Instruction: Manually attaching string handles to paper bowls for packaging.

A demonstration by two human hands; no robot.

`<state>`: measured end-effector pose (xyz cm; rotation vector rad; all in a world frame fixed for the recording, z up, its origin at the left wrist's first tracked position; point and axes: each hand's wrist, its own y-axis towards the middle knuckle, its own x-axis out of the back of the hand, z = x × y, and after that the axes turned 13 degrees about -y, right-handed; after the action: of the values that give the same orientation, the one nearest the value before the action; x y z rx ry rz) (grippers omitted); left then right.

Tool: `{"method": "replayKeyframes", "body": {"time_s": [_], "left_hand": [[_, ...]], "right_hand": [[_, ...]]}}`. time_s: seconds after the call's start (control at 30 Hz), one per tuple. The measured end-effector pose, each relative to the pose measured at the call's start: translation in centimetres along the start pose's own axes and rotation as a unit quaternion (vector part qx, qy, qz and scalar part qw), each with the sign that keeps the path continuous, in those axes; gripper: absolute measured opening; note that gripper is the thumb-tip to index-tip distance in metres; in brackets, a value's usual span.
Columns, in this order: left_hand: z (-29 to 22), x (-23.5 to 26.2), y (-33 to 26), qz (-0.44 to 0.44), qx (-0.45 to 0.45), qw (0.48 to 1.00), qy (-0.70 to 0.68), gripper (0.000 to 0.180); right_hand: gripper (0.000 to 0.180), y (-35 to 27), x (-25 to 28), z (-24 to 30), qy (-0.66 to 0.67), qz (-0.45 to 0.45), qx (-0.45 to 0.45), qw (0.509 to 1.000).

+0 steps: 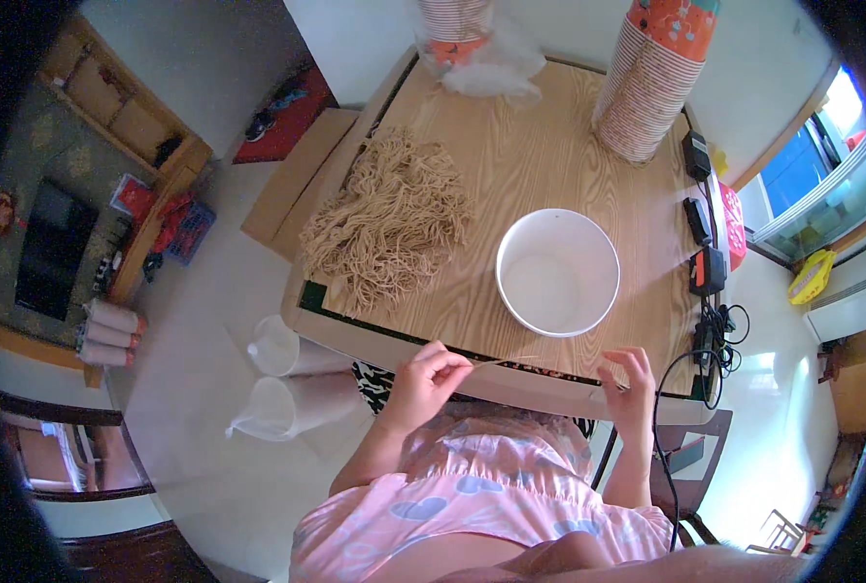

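My left hand [431, 381] is at the table's front edge, thumb and fingertips pinched together on a thin tan cord [496, 362]. The loose end of the cord points right, toward the near side of a white paper bucket [559, 274]. That bucket stands upright on the table with its mouth facing up and nothing visible inside. Right of the cord, my right hand [631, 391] is raised with curled fingers and a gap between thumb and fingertips. Nothing shows in its grip. A heaped pile of tan cords [389, 219] lies on the left of the table.
A tall stack of paper buckets [651, 83] stands at the back right; another stack [455, 21] in clear plastic is at the back. Black adapters [707, 272] and cables line the right edge. Wrapped bucket stacks [302, 403] lie on the floor, left, near a cardboard box [302, 185].
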<state>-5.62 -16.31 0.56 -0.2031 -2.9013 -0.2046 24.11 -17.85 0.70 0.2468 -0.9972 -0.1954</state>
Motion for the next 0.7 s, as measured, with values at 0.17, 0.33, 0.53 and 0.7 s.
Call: {"method": "replayKeyframes", "body": {"time_s": [0.17, 0.33, 0.53, 0.7], "left_hand": [[-1.2, -3.0, -0.1, 0.1, -0.028, 0.995, 0.008, 0.007], [-2.5, -3.7, 1.6, 0.105, -0.095, 0.989, 0.029, 0.008], [-1.8, -2.6, 1.4, 0.07, -0.047, 0.996, -0.001, 0.006], [-2.4, -2.6, 2.6, 0.05, -0.105, 0.992, -0.047, 0.009]], "right_hand": [[0.04, -0.4, -0.9, 5.7, 0.209, 0.169, 0.137, 0.953], [0.033, -0.6, -3.0, 7.4, 0.245, 0.203, 0.027, 0.948], [0.007, -1.4, -4.1, 5.5, 0.309, 0.137, -0.05, 0.94], [0.004, -1.1, -3.5, 5.9, 0.395, 0.108, -0.13, 0.903]]}}
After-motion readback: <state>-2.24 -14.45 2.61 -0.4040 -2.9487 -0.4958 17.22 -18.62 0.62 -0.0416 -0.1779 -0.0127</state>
